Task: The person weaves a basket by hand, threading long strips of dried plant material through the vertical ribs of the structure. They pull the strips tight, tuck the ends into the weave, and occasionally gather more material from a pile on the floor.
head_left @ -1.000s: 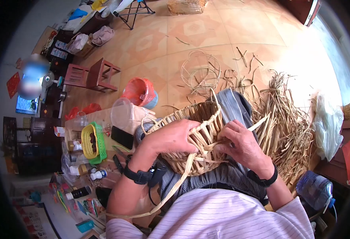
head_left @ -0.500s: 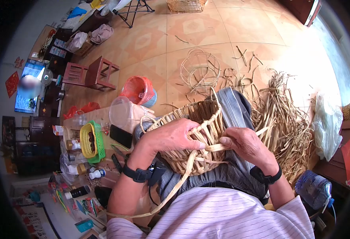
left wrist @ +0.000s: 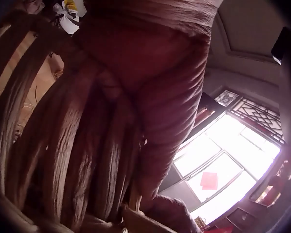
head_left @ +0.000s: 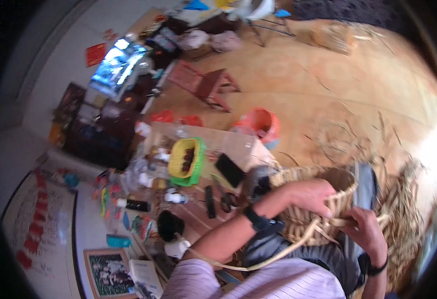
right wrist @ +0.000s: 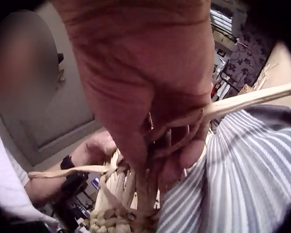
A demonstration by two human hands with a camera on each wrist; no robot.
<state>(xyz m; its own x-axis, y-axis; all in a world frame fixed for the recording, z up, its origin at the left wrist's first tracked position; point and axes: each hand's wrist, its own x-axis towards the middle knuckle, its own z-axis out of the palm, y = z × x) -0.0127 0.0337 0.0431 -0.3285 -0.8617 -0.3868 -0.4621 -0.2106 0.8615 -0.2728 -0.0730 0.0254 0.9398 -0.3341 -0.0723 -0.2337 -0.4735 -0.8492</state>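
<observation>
A half-woven basket [head_left: 294, 226] of dry, straw-coloured plant strips sits on the person's lap, its open mouth facing away. The left hand [head_left: 314, 195] grips its upper side, fingers over the rim and thumb on the outer wall. Seen from the left wrist, that hand lies against the upright ribs [left wrist: 62, 160]. At the basket's right side the right hand [head_left: 367, 230] holds a flat strip [right wrist: 252, 99], which runs through its curled fingers and sticks out beyond them. Another long pale strand [head_left: 298, 245] trails from the wall towards the left sleeve.
A heap of loose strips [head_left: 402, 214] lies on the floor at right. On the left table stand a green and yellow basket [head_left: 198, 172], a phone [head_left: 230, 170], scissors [head_left: 227, 200] and small bottles. Beyond are a red-lined bucket [head_left: 263, 124] and a wooden chair [head_left: 211, 89].
The head view has swung left, so the scene shifts rightwards and blurs. The right hand pulled the strip outward from the wall earlier; the left hand keeps its place on the basket.
</observation>
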